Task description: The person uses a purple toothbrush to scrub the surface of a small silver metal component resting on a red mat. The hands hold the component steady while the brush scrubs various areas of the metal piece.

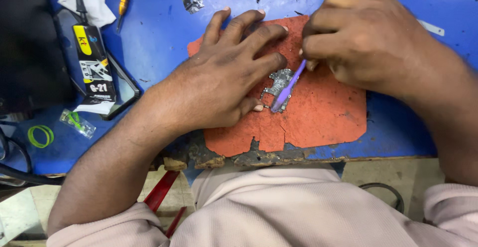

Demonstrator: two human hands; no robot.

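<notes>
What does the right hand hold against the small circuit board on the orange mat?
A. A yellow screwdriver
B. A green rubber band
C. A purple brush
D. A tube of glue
C: the right hand grips a purple brush, whose tip lies on the circuit board on the orange mat; the left hand steadies the board.

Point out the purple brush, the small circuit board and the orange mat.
purple brush (291, 83), head view, on its handle below the right hand.
small circuit board (278, 81), head view, on its upper metal part.
orange mat (323, 112), head view, on a bare patch right of the board.
</notes>
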